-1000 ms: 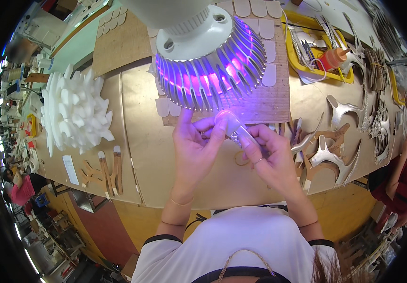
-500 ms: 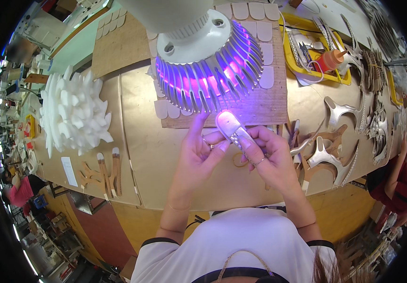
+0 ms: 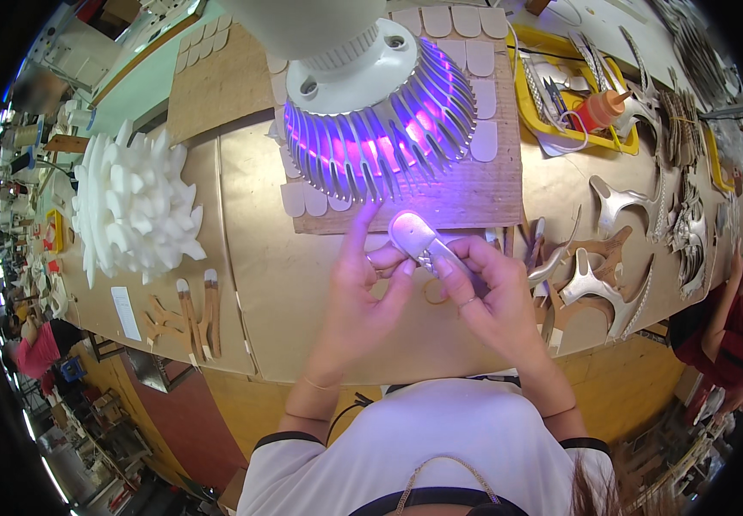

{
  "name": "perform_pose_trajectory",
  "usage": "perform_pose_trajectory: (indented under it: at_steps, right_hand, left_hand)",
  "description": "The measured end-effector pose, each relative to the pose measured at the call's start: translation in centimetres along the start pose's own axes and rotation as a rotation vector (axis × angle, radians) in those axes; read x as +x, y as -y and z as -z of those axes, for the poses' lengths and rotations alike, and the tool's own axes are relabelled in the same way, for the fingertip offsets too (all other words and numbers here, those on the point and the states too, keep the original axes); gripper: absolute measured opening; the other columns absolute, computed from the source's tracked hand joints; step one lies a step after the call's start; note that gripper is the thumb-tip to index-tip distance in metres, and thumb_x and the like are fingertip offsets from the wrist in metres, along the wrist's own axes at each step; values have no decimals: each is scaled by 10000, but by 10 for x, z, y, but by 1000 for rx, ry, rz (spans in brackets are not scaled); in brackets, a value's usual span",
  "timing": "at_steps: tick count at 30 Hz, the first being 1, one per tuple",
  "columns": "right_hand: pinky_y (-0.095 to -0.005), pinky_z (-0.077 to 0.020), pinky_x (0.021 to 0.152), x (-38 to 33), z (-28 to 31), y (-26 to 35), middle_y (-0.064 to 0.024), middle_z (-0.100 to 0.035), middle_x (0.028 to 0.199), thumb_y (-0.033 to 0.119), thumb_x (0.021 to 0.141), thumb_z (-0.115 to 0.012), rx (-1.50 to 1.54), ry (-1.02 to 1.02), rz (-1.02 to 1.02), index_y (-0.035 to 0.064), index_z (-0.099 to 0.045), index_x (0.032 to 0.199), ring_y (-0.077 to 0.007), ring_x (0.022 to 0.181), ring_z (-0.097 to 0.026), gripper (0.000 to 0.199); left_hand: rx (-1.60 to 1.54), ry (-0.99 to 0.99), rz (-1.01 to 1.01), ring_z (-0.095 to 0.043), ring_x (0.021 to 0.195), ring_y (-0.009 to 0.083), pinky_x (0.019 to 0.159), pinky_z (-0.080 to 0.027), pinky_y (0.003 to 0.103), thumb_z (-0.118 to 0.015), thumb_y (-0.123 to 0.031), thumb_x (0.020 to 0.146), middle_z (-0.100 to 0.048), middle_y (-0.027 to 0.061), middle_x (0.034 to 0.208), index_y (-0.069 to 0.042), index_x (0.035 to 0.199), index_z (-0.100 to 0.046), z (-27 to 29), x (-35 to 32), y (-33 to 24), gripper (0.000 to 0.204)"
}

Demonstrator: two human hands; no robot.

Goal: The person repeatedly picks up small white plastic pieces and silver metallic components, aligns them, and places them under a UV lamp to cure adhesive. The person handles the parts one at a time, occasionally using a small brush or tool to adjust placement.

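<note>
My left hand (image 3: 363, 288) and my right hand (image 3: 487, 292) meet over the brown work table (image 3: 277, 301). Between them they hold a small pale rounded flat piece (image 3: 413, 232), lit violet under a white finned lamp (image 3: 380, 120) that hangs just above. My right fingers pinch its lower end; my left thumb and fingers touch its left side. A cardboard sheet (image 3: 474, 185) carrying rows of similar pale rounded pieces lies right behind the hands.
A white spiky paper-like form (image 3: 130, 202) sits at the left. Wooden strips (image 3: 191, 314) lie near the front edge. Silvery curved cut-outs (image 3: 612, 275) are piled at the right, with a yellow tray (image 3: 573, 95) and an orange bottle behind. Other people work at both sides.
The pale piece has come up closer to the lamp and is tilted more upright. My left fingers have spread apart along its side.
</note>
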State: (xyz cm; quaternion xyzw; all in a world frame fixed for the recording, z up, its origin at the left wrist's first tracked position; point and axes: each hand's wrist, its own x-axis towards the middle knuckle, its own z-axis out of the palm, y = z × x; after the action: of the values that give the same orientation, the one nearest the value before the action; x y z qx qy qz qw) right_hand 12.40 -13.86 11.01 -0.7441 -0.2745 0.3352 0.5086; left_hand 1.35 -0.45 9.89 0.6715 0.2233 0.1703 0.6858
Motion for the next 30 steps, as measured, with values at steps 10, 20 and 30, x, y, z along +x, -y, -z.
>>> perform_pose_trajectory:
  at_steps: [10,20,30]
  right_hand:
    - [-198,-367,546,1,2,1,10,-607,715,153,978,-585,-1,47,-50,-24,-604,1021,-15,627,-496,183]
    - [-331,-389,495,0,-7,-8,-94,-552,599,217,925,-634,-8,-12,47,30,-647,1003,-195,480,-498,203]
    - [-215,-451,597,-6,5,-4,-15,-600,761,220,997,-554,122,175,-153,-12,-606,1044,-64,682,-561,242]
  left_hand:
    - [-387,-21,162,-641,1085,186,985,-469,328,-551,10,935,-668,174,1155,34,1485,-279,2,9,3,613]
    - [-396,-36,155,-650,1043,177,926,-508,295,-618,-40,944,-682,157,1102,85,1274,-520,-3,14,7,366]
    - [-366,-15,160,-682,1008,221,895,-540,322,-638,-75,934,-693,197,1054,65,1307,-496,-4,17,6,423]
